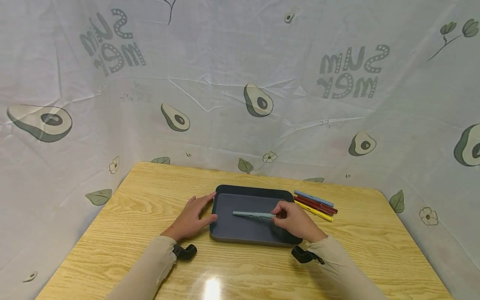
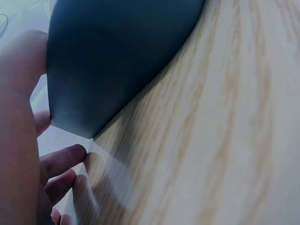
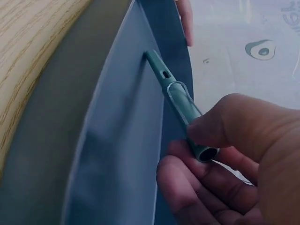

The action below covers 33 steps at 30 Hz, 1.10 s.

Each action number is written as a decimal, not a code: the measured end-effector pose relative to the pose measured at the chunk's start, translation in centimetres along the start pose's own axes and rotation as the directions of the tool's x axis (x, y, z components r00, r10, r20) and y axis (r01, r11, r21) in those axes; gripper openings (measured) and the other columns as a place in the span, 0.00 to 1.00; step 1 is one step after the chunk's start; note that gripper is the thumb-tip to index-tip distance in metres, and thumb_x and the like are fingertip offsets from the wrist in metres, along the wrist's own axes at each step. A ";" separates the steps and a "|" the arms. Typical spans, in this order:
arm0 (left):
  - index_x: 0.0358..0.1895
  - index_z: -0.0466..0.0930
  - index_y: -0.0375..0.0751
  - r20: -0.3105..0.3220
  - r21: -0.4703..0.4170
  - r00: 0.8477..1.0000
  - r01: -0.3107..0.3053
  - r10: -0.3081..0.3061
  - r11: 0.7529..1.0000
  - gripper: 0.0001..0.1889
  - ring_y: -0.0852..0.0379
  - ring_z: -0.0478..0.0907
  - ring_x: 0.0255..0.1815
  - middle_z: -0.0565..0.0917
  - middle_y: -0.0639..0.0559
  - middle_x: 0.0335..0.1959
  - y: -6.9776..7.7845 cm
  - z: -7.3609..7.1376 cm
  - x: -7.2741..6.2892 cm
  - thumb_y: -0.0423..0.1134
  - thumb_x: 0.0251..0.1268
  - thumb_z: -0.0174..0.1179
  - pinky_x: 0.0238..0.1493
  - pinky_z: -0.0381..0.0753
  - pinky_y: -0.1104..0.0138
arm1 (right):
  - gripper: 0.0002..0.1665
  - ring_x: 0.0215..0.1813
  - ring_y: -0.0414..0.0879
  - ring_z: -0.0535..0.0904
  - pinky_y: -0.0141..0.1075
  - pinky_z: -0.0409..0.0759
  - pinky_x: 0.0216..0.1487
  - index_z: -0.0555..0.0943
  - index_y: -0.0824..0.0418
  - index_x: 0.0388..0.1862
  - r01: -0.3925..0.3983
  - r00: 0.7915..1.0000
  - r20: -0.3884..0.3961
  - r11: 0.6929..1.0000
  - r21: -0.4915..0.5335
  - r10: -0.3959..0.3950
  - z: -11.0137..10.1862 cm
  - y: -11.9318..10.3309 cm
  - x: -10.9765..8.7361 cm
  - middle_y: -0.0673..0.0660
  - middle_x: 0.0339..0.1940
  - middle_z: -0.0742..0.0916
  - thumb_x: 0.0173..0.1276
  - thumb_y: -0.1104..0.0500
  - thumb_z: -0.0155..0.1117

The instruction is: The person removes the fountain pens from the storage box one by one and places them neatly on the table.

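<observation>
A dark grey-blue rectangular tray [image 1: 240, 239] lies on the wooden table. Over its inside, my right hand [image 1: 294, 218] pinches a teal pen [image 1: 252, 214] by its capped end between thumb and fingers. The right wrist view shows the pen [image 3: 180, 101] with its wire clip, its far end pointing down at the tray floor. Whether that end touches the floor I cannot tell. My left hand [image 1: 193, 218] rests at the tray's left side, thumb and fingertips against the rim. Close up in the left wrist view, the thumb touches the tray's outer wall [image 2: 117, 56].
To the right of the tray lie several pens: a blue pen [image 1: 314, 198], dark red ones [image 1: 318, 205] and a yellow pen [image 1: 314, 211]. A pale curtain [image 1: 221, 137] printed with avocados hangs behind and beside the table [image 1: 232, 271].
</observation>
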<state>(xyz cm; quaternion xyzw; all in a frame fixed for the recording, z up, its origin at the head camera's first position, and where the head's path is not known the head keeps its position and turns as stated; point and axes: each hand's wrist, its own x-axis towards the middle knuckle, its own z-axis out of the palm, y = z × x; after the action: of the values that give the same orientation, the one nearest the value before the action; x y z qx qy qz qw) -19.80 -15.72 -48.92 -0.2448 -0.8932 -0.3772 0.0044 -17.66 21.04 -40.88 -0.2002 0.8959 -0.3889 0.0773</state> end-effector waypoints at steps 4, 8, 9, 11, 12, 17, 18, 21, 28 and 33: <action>0.84 0.57 0.49 0.000 0.002 1.000 0.001 -0.001 1.000 0.41 0.44 0.63 0.79 0.67 0.46 0.79 0.0 0.0 0.0 0.57 0.74 0.61 0.83 0.43 0.42 | 0.04 0.36 0.40 0.81 0.32 0.84 0.37 0.84 0.58 0.40 -0.030 0.999 -0.033 0.999 -0.025 0.029 0.0 0.2 0.0 0.50 0.37 0.86 0.71 0.66 0.68; 0.84 0.56 0.50 0.000 0.007 1.000 0.001 -0.001 1.000 0.41 0.44 0.63 0.79 0.67 0.46 0.79 0.0 0.0 0.0 0.58 0.74 0.61 0.83 0.43 0.42 | 0.04 0.36 0.40 0.81 0.33 0.84 0.37 0.84 0.57 0.41 -0.034 0.998 -0.054 0.999 -0.021 0.033 0.0 0.2 0.0 0.49 0.37 0.86 0.71 0.65 0.68; 0.84 0.56 0.50 -0.001 0.007 1.000 0.000 0.000 1.000 0.41 0.44 0.63 0.79 0.67 0.46 0.79 0.0 0.0 0.0 0.58 0.74 0.61 0.83 0.43 0.41 | 0.03 0.36 0.41 0.81 0.34 0.84 0.37 0.84 0.58 0.41 -0.028 0.998 -0.059 0.999 -0.018 0.027 0.0 0.2 0.0 0.50 0.37 0.86 0.71 0.65 0.68; 0.84 0.56 0.50 -0.001 0.008 1.000 0.000 0.000 1.000 0.41 0.44 0.63 0.79 0.67 0.46 0.79 0.0 0.0 0.0 0.58 0.74 0.61 0.83 0.43 0.41 | 0.04 0.36 0.41 0.82 0.34 0.85 0.37 0.84 0.58 0.41 -0.016 0.998 -0.068 1.000 -0.014 0.015 0.0 0.2 -0.1 0.49 0.37 0.86 0.71 0.65 0.68; 0.84 0.56 0.50 -0.001 0.007 1.000 0.000 0.000 1.000 0.41 0.44 0.64 0.79 0.67 0.46 0.79 0.0 0.0 0.0 0.58 0.74 0.61 0.83 0.42 0.41 | 0.04 0.36 0.40 0.82 0.33 0.85 0.37 0.84 0.58 0.41 -0.008 0.997 -0.074 1.000 -0.015 0.007 -0.1 0.3 -0.1 0.49 0.37 0.86 0.71 0.66 0.69; 0.84 0.56 0.50 -0.002 0.005 1.000 -0.001 0.001 1.000 0.41 0.44 0.63 0.79 0.66 0.47 0.79 0.0 0.1 0.0 0.58 0.75 0.60 0.83 0.42 0.41 | 0.05 0.35 0.38 0.83 0.32 0.86 0.37 0.85 0.56 0.40 0.022 0.994 -0.105 1.000 -0.022 -0.024 -0.2 0.5 -0.1 0.49 0.36 0.87 0.71 0.66 0.70; 0.84 0.56 0.50 -0.002 0.003 1.000 0.000 0.000 1.000 0.41 0.44 0.63 0.79 0.67 0.47 0.79 -0.1 0.1 0.0 0.58 0.75 0.61 0.83 0.42 0.41 | 0.05 0.35 0.38 0.83 0.32 0.86 0.37 0.85 0.56 0.40 0.030 0.993 -0.113 0.999 -0.025 -0.032 -0.3 0.5 -0.2 0.49 0.36 0.87 0.70 0.66 0.70; 0.84 0.56 0.51 -0.005 0.004 1.000 0.000 0.000 1.000 0.41 0.44 0.64 0.79 0.67 0.47 0.79 -0.1 0.0 0.0 0.58 0.75 0.61 0.83 0.42 0.41 | 0.05 0.35 0.37 0.84 0.32 0.86 0.37 0.85 0.56 0.40 0.050 0.989 -0.136 0.998 -0.031 -0.054 -0.5 0.5 -0.3 0.49 0.36 0.88 0.70 0.66 0.70; 0.84 0.56 0.51 -0.003 0.003 1.000 -0.007 0.007 1.000 0.41 0.44 0.64 0.79 0.67 0.47 0.79 -0.1 0.1 0.0 0.57 0.75 0.61 0.83 0.42 0.41 | 0.07 0.35 0.36 0.84 0.32 0.87 0.37 0.86 0.56 0.41 0.073 0.976 -0.202 0.996 -0.047 -0.081 -1.3 0.8 -1.2 0.49 0.36 0.88 0.68 0.67 0.72; 0.84 0.56 0.51 -0.001 0.002 1.000 -0.006 0.006 1.000 0.41 0.44 0.64 0.79 0.67 0.47 0.79 -0.1 0.1 -0.1 0.58 0.75 0.60 0.83 0.42 0.42 | 0.09 0.35 0.36 0.85 0.33 0.87 0.36 0.86 0.57 0.41 0.096 0.957 -0.261 0.988 -0.122 -0.125 -2.0 1.4 -1.9 0.50 0.37 0.88 0.67 0.68 0.73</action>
<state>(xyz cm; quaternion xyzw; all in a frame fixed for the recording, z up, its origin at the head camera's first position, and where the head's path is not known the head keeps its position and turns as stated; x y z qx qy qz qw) -19.78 -15.79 -49.08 -0.2474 -0.8928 -0.3764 0.0062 -16.93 24.06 -40.56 -0.1997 0.9053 -0.3669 -0.0773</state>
